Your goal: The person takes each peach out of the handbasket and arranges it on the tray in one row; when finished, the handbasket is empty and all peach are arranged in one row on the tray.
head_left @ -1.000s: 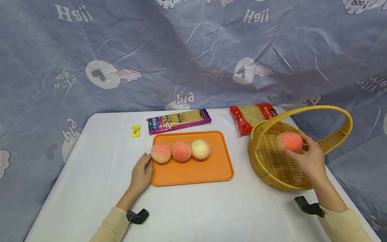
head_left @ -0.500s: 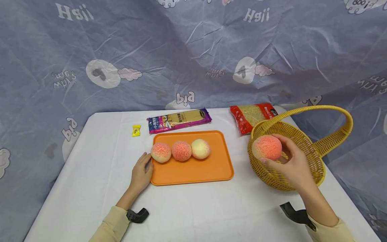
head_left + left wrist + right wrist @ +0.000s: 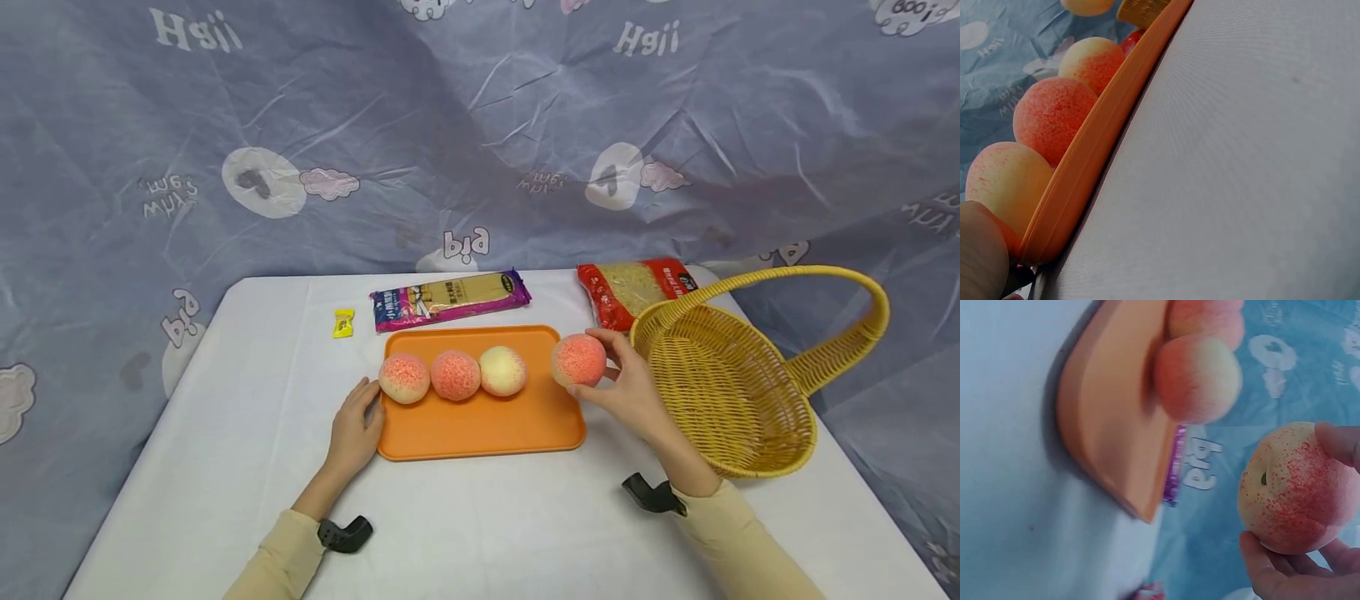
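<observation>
An orange tray (image 3: 480,425) lies mid-table with three peaches in a row: left (image 3: 404,378), middle (image 3: 454,375), right (image 3: 502,371). My right hand (image 3: 626,387) grips a fourth peach (image 3: 578,360) (image 3: 1294,487) just above the tray's right rim. My left hand (image 3: 352,429) rests flat on the table against the tray's left edge, its fingers touching the rim. In the left wrist view the tray rim (image 3: 1094,156) and the row of peaches (image 3: 1054,119) fill the left side. The yellow wicker basket (image 3: 738,392) stands empty at the right.
A purple noodle packet (image 3: 448,298) and a small yellow sweet (image 3: 343,323) lie behind the tray. A red noodle bag (image 3: 637,287) lies behind the basket. The white table (image 3: 480,525) ends at a grey printed backdrop.
My right hand has carried the peach out of the basket and leftward to the tray's right edge. The left hand has stayed at the tray's left rim.
</observation>
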